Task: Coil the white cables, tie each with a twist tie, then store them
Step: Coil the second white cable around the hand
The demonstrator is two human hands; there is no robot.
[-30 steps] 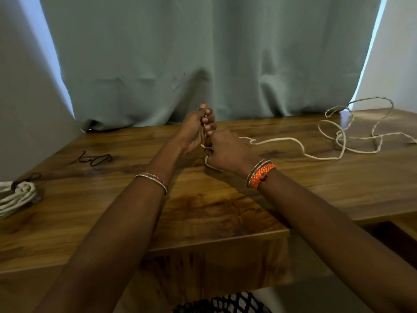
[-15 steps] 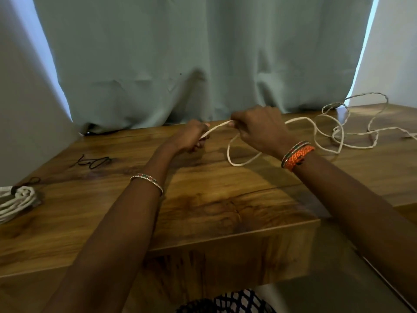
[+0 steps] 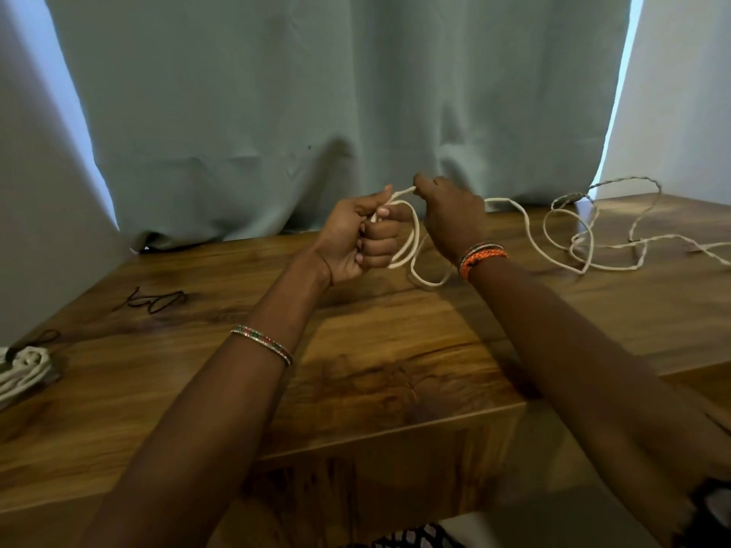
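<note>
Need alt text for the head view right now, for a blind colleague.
Both hands loop a white cable above a wooden table: left hand grips the loops, right hand pinches the strand. The slack trails right; a coiled bundle and twist tie lie left.

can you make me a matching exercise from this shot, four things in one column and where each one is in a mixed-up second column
Things:
1. left hand
2. loose white cable
3. coiled white cable
4. black twist tie

Places or states:
A. lying alone on the table's left half
B. gripping the first loops of cable
C. trailing in tangles over the table's right side
D. bundled at the left table edge

Pairs: 1-B, 2-C, 3-D, 4-A
</note>
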